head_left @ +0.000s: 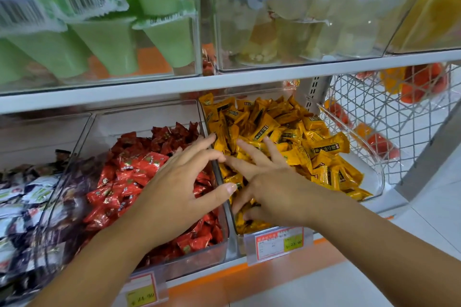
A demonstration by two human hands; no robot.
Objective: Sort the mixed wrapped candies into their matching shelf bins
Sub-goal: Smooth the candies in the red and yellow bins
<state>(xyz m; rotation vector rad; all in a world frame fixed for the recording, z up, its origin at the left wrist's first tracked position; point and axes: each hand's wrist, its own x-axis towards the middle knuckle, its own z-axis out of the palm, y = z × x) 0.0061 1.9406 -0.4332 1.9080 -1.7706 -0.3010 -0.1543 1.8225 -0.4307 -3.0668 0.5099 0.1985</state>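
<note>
Both hands meet at the dividing wall [230,222]: the left hand [184,182] hovers over the red candies [119,182] and the right hand [272,182] rests on the yellow candies [311,147], fingers [252,152] spread, nothing pinched. The danger is that raking like this could flick yellow ones over that low wall into the red bin, or bury a stray deeper.
</note>
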